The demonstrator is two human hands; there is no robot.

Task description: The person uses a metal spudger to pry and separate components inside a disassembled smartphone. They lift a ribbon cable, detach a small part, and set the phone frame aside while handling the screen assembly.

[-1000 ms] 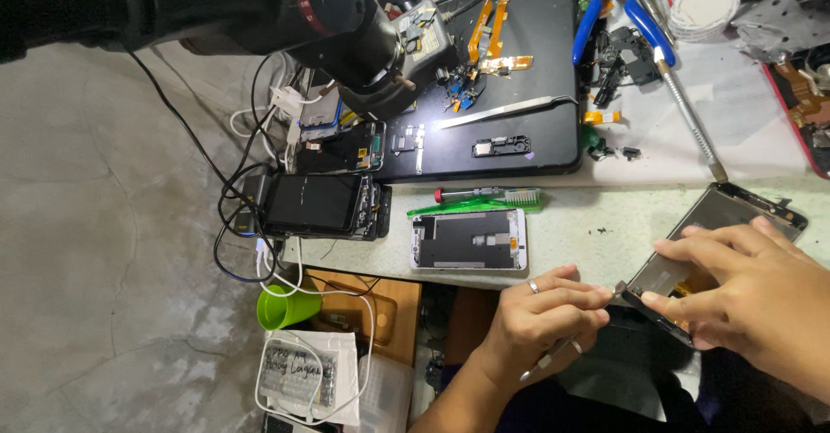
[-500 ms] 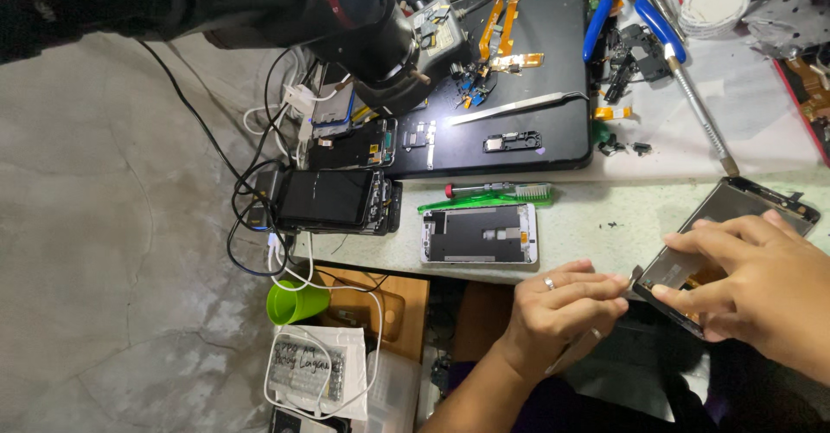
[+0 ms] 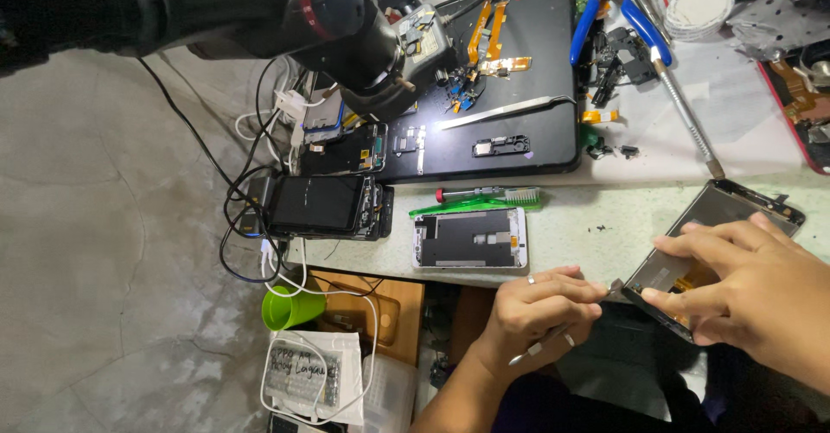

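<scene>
while gripped by both hands (image 3: 657,303), phone frame (image 3: 722,226) long axis up-right

Left hand (image 3: 540,316) and right hand (image 3: 761,290), both showing bare, with no gloves and no sleeves reaching the wrists. Left hand is wearing two thin silver-coloured rings: one sitting on a finger near the knuckle, another showing lower down. Nails are appearing short and unpainted.

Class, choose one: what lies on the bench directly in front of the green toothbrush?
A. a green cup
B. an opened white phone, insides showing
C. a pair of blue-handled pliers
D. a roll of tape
B: the opened white phone lies just below the green toothbrush on the bench.
</scene>
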